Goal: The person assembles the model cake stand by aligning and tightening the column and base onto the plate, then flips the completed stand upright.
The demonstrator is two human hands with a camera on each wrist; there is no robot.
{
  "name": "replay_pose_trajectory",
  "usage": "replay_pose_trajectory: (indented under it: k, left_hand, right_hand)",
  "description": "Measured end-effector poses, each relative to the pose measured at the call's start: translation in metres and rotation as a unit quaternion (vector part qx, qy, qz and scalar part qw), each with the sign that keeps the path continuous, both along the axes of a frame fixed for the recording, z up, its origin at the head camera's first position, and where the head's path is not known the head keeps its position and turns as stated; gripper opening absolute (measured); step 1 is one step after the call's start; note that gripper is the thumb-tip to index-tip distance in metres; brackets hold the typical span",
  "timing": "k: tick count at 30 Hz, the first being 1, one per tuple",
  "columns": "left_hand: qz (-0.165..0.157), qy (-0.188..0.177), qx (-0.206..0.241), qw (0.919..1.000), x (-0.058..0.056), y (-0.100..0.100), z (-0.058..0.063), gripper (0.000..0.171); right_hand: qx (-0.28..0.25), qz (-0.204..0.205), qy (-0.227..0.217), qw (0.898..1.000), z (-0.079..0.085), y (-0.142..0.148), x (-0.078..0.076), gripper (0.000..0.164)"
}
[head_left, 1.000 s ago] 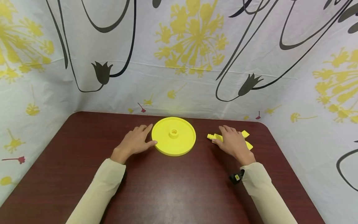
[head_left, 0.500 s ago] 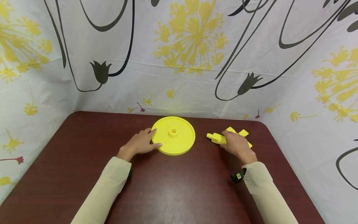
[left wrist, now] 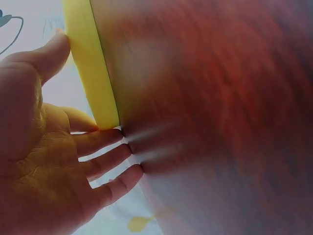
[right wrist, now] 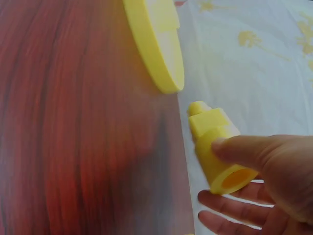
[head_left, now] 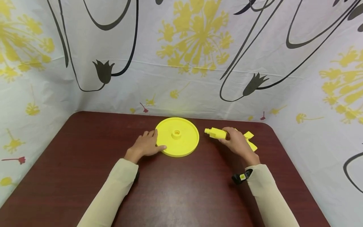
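Observation:
The round yellow disc (head_left: pixel 185 140) has a raised rim and a threaded hub at its middle; it lies flat near the table's back edge. My left hand (head_left: pixel 145 143) rests against its left side, thumb and index finger spread along the rim, as the left wrist view shows on the disc's edge (left wrist: pixel 93 73). The other fingers there are nearly straight, tips at the tabletop. My right hand (head_left: pixel 238 142) pinches a yellow hollow tube (head_left: pixel 217 133) with a square collar and narrow threaded tip, which points left toward the disc. Its open end shows in the right wrist view, beside the thumb (right wrist: pixel 239 151).
More yellow pieces (head_left: pixel 251 145) lie partly hidden behind my right hand. The dark red-brown table (head_left: pixel 175 189) has rounded back corners. A flower-printed white cloth (head_left: pixel 170 56) hangs along its back and sides.
My left hand has shifted right, its thumb now over the disc's rim. The right hand has gripped the tube and moved it slightly left and up, away from the other pieces.

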State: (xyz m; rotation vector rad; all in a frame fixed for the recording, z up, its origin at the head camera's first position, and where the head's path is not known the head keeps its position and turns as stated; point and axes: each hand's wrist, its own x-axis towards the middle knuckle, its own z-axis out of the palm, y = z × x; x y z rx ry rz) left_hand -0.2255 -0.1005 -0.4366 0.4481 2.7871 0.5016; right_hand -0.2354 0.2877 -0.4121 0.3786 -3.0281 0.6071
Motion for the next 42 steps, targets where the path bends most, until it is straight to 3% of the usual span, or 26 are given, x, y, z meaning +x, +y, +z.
replay_pose_trajectory:
  k: [12, 27, 36, 42]
  left_hand:
    - [0.006, -0.018, 0.001, 0.9998, -0.002, 0.007, 0.000, 0.096]
    - [0.022, -0.036, -0.005, 0.9991, -0.002, 0.009, 0.007, 0.095]
    - [0.031, -0.049, -0.010, 0.9983, -0.004, 0.010, 0.009, 0.096]
    - [0.030, -0.046, -0.015, 0.9984, -0.004, 0.011, 0.009, 0.096]
  right_hand:
    - [-0.111, -0.009, 0.003, 0.994, 0.008, -0.060, 0.000, 0.055]
    - [-0.082, 0.040, 0.028, 0.995, 0.012, -0.112, -0.009, 0.055]
    - [-0.128, 0.047, 0.042, 0.990, 0.016, -0.129, -0.015, 0.053]
    - [-0.130, 0.058, 0.050, 0.989, 0.016, -0.141, -0.018, 0.051]
